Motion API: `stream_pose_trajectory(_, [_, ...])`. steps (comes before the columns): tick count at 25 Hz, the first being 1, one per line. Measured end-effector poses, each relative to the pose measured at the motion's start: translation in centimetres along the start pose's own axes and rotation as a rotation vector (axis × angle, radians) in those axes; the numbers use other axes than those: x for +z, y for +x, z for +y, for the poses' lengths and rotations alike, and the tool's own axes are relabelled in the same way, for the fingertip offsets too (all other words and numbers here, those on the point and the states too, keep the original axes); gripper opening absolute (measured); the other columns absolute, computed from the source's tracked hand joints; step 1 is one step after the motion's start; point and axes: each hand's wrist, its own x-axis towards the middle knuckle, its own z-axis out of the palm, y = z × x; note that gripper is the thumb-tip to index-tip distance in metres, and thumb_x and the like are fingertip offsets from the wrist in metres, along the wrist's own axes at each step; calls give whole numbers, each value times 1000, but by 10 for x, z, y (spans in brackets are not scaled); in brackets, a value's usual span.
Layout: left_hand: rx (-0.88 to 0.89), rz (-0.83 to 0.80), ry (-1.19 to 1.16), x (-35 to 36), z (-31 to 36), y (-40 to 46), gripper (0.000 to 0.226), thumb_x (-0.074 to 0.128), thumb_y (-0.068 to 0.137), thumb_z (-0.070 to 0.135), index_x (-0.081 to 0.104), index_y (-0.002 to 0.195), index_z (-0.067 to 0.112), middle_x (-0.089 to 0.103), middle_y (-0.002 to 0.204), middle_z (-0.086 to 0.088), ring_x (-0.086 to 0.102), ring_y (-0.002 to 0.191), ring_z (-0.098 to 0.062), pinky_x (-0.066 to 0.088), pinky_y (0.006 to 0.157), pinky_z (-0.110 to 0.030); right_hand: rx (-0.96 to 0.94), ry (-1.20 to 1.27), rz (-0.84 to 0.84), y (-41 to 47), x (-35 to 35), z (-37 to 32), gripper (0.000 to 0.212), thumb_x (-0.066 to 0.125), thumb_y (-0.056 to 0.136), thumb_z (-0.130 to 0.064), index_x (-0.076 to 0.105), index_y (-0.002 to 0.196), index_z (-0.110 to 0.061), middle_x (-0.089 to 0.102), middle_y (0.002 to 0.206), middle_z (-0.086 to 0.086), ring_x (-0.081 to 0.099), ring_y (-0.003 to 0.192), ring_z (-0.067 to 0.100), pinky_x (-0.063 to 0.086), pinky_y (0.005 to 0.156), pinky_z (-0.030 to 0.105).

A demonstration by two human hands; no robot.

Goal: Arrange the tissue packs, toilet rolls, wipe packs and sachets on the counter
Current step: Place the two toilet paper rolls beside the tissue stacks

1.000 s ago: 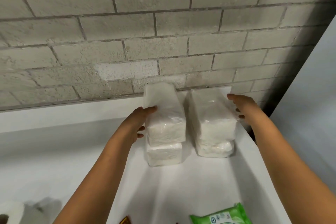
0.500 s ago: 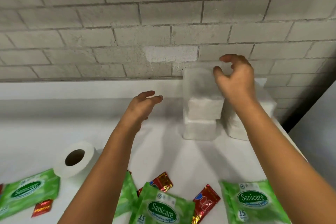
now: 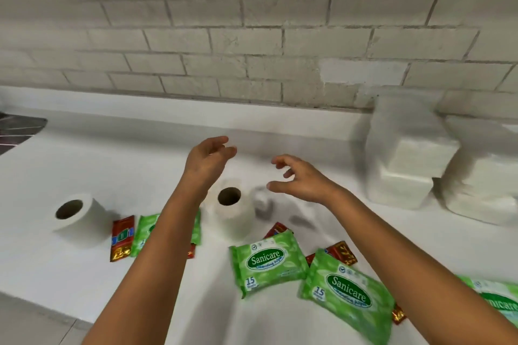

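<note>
Two stacks of white tissue packs stand against the brick wall at the right. One toilet roll lies on the white counter just below my hands; a second toilet roll lies to the left. Several green Sanicare wipe packs and red-gold sachets are scattered near the front edge. My left hand and my right hand hover above the middle roll, both empty with fingers spread.
The brick wall runs along the back of the counter. A dark patterned surface shows at the far left. The counter's front edge drops off at the lower left.
Both hands have left the tissue stacks and moved left toward the middle toilet roll. The view has swung left and down, bringing the rolls, wipe packs and sachets into sight.
</note>
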Motion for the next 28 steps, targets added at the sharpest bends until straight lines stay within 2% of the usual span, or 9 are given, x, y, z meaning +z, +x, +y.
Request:
stream_pose_trajectory(5, [201,447,239,-80,-57,8,36,64,82,26,59,117,18,55,126,-10,53,114,-27,39,86,-30,63,83,-113,16,70,7,102,81,66,-31,16,145,-28,22,152,-1,26,138,19,31,111,37])
stream_pose_trajectory(7, [244,647,444,-108,-88,10,54,64,77,40,52,125,18,45,135,-14,40,126,-35,36,96,-44,81,137,-100,20,88,11,113,85,60,-26,12,146,-28,20,153,-1,25,139,18,26,115,39])
stream_pose_trajectory(10, [89,821,602,-148,-137,12,88,63,65,58,32,139,20,28,147,-20,23,136,-42,25,103,-57,67,165,-45,26,108,13,120,88,51,-26,12,144,-29,32,148,-1,34,134,17,28,112,34])
stream_pose_trajectory(14, [-40,807,451,-185,-175,9,114,79,60,51,9,146,25,11,155,-17,9,144,-38,15,114,-57,33,183,82,31,123,6,102,87,58,-14,25,139,-25,49,123,-4,47,115,15,35,95,26])
stream_pose_trajectory(19, [-38,624,-2,-202,-201,16,130,85,61,30,-15,144,36,12,158,-5,23,143,-25,25,115,-45,50,207,180,37,133,-7,88,85,59,-10,36,131,-23,52,114,-4,50,105,15,37,87,26])
stream_pose_trajectory(21, [-84,587,-8,-205,-206,18,122,82,66,24,-11,144,36,30,151,-8,38,135,-30,34,109,-48,57,211,211,38,136,-10,87,85,59,-11,36,130,-23,52,115,-3,50,105,16,37,87,27])
stream_pose_trajectory(23, [-80,583,42,-206,-207,19,105,80,68,24,9,144,29,45,140,-10,47,126,-33,41,102,-48,51,220,251,39,138,-13,85,86,59,-12,38,128,-24,53,114,-4,50,105,17,39,87,28])
stream_pose_trajectory(25, [-41,583,64,-206,-201,20,89,80,68,23,26,138,22,49,135,-10,50,123,-32,44,98,-45,48,233,295,39,137,-16,83,86,59,-13,38,125,-26,53,112,-6,50,104,16,39,87,28])
stream_pose_trajectory(28, [23,547,39,-196,-175,30,87,81,67,23,29,136,20,50,135,-9,50,122,-29,43,96,-39,60,258,394,40,129,-20,82,85,59,-13,39,126,-25,52,108,-11,50,104,15,38,85,27])
